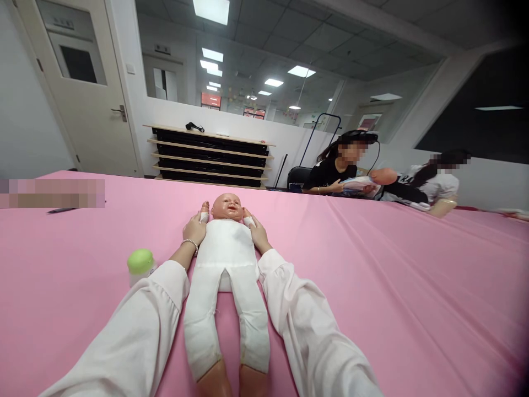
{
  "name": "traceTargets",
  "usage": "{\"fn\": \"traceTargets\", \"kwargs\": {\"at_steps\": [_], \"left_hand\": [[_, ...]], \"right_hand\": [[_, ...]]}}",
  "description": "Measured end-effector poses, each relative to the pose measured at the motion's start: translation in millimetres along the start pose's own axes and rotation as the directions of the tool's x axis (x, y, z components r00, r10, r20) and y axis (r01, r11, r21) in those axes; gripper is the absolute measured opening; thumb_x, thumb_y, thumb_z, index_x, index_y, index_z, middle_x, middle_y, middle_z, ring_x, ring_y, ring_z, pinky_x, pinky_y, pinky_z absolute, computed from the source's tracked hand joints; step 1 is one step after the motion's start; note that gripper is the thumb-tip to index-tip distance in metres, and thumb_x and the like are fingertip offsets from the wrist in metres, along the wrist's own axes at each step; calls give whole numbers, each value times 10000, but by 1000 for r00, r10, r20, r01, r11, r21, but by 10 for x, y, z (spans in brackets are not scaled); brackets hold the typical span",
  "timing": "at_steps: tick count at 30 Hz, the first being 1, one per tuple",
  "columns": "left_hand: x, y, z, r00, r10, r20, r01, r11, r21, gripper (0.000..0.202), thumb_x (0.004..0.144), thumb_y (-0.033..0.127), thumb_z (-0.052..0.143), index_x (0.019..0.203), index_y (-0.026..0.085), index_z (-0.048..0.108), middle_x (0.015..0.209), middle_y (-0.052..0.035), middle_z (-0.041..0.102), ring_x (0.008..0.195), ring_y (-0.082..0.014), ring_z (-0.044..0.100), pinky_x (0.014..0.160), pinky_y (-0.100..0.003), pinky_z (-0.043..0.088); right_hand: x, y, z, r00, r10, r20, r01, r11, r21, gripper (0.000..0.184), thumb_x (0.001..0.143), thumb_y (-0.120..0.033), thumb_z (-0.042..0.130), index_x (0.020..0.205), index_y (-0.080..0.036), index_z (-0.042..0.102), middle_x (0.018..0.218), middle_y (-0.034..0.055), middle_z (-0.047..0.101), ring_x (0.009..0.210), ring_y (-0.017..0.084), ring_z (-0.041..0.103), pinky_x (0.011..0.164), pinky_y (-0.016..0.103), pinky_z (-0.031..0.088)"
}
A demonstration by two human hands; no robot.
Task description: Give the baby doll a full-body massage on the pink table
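Note:
A baby doll (226, 242) with a white cloth body lies on its back on the pink-covered table (330, 309), its head away from me and its feet towards me. My left hand (195, 228), with a beaded bracelet at the wrist, is wrapped round the doll's arm on the left side. On the other side my right hand (258, 234) holds the other arm. Both doll hands stick up beside its head. A jar with a green lid (140, 261) stands left of my left forearm, partly covered by my sleeve.
Across the table's far right edge one person (326, 171) holds another doll (383, 176), and a second person (442, 184) leans nearby. A dark flat object (61, 210) lies at the far left. Behind stand low shelves (210, 157) and a door (88, 99).

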State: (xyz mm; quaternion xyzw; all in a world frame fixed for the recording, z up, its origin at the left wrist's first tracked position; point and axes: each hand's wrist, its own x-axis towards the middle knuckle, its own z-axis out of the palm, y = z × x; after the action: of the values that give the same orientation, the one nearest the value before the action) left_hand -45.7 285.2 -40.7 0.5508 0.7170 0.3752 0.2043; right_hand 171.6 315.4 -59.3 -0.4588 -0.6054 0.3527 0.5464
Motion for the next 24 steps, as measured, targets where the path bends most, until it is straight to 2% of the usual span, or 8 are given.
{"fn": "traceTargets", "kwargs": {"at_steps": [8,16,24], "left_hand": [[5,-6,0,1000,-6,-3,6,1000,-12,503,837,471,322,1259,253,486,1315,-77,470,1143,-299,491,949,-439,369],[28,-36,23,1000,-6,-26,6,1000,-17,554,820,573,308,1224,256,518,1240,-90,534,1103,-294,518,933,-430,383],[-2,-28,9,1000,15,-27,-16,999,-44,639,811,637,243,1240,245,508,1224,-99,544,1094,-290,523,921,-420,390]], "right_hand": [[-9,7,12,1000,8,-1,-8,999,37,472,814,-448,462,1245,-264,512,1218,-13,544,1147,145,510,1036,326,373],[-1,-5,23,1000,-2,-7,2,1000,22,473,805,-473,468,1230,-272,522,1237,-19,529,1168,147,496,1050,337,360],[-33,-25,9,999,-27,-20,28,999,40,472,811,-394,464,1258,-248,503,1247,-16,521,1181,138,484,1057,302,362]]}}
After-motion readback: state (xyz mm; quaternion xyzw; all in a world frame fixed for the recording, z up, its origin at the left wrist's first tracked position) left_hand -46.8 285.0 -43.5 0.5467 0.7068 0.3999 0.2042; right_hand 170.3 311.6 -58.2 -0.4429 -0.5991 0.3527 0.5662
